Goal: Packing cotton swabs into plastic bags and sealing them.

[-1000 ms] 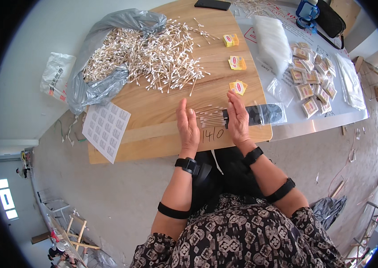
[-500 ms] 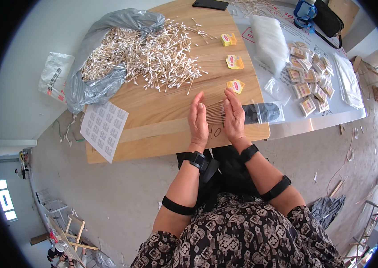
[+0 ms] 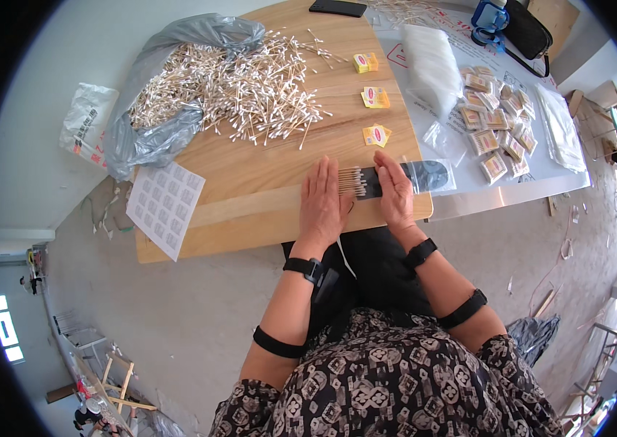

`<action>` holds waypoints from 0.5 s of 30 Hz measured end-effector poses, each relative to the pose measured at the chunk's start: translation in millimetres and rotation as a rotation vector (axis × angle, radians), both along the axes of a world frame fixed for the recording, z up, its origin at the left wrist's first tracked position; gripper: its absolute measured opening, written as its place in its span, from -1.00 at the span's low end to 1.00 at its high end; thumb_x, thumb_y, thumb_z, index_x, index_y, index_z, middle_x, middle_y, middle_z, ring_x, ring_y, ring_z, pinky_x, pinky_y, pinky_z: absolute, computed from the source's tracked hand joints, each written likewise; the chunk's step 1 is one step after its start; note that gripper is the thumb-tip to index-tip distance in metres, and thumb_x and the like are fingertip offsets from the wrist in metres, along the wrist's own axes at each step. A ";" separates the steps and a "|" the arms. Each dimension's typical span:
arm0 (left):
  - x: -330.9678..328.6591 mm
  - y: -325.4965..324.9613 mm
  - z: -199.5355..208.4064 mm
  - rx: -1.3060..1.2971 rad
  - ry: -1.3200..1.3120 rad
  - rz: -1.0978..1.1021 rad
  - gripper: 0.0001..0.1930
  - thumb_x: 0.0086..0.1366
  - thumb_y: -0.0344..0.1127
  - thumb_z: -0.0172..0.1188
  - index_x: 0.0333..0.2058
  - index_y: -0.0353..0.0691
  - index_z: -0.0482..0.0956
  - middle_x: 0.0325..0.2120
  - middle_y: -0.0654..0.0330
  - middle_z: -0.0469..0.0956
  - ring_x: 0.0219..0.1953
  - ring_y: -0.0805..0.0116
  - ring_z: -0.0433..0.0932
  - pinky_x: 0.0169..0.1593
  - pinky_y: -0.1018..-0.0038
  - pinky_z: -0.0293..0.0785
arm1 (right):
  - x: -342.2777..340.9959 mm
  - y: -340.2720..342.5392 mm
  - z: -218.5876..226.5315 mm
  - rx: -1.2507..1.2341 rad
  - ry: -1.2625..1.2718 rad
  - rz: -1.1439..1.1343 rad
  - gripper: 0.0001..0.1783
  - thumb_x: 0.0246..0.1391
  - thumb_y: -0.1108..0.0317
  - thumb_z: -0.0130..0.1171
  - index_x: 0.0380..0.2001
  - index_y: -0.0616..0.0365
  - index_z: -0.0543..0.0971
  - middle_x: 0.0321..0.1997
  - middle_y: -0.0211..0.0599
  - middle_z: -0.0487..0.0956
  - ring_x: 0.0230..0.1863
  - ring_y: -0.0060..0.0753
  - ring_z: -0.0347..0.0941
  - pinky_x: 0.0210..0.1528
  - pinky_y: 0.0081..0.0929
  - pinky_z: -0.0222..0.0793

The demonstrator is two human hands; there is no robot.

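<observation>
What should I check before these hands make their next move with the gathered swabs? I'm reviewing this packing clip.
1. Left hand flat against the swab bundle: ok.
2. Right hand against the bundle's other side: ok.
3. Swab tips lined up evenly: cannot tell, partly hidden.
4. Clear bag within reach beside right hand: ok.
5. Loose swab pile apart from the bundle: ok.
6. Yellow label near: ok.

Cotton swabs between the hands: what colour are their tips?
The cotton swabs have white tips on pale sticks, pressed between the left hand and right hand; head view.
</observation>
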State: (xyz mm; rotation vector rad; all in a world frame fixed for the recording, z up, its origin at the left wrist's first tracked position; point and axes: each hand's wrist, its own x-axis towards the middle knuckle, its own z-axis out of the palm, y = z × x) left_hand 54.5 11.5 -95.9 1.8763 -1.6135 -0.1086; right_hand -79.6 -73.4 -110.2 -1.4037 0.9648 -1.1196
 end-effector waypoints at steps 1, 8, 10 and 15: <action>-7.8 5.5 5.1 0.147 -0.115 -0.012 -0.36 0.38 -0.10 -0.03 0.31 -0.33 0.08 0.33 -0.06 0.08 0.37 0.00 0.04 0.37 0.17 -0.05 | -6.4 -0.5 -2.6 0.111 -0.121 0.007 -0.62 0.30 0.37 -0.03 0.12 0.30 0.43 0.11 -0.14 0.51 0.16 -0.37 0.39 0.22 -0.47 0.24; -7.8 5.1 -1.7 -0.106 0.454 0.056 -0.36 0.46 -0.07 -0.16 0.35 -0.35 -0.04 0.38 -0.04 -0.06 0.44 0.10 -0.14 0.42 0.29 -0.17 | 21.8 14.9 -0.5 0.090 -0.176 -0.039 -0.55 0.33 0.28 -0.08 0.18 0.34 0.37 0.26 -0.11 0.38 0.31 -0.32 0.23 0.34 -0.45 0.06; -5.5 2.7 -8.0 -0.117 0.545 0.057 -0.36 0.46 -0.07 -0.16 0.35 -0.34 -0.04 0.38 -0.04 -0.06 0.44 0.11 -0.14 0.42 0.30 -0.17 | 24.5 13.7 0.6 0.137 -0.173 -0.043 -0.56 0.34 0.29 -0.10 0.17 0.34 0.37 0.27 -0.10 0.37 0.32 -0.31 0.22 0.35 -0.44 0.05; -5.5 -8.1 -12.7 -0.180 1.010 0.052 -0.36 0.46 -0.09 -0.13 0.36 -0.33 -0.05 0.39 -0.02 -0.08 0.44 0.17 -0.14 0.41 0.35 -0.19 | 27.8 14.6 2.5 0.043 -0.127 0.020 -0.57 0.30 0.35 -0.06 0.16 0.35 0.37 0.29 -0.10 0.36 0.33 -0.29 0.21 0.35 -0.45 0.05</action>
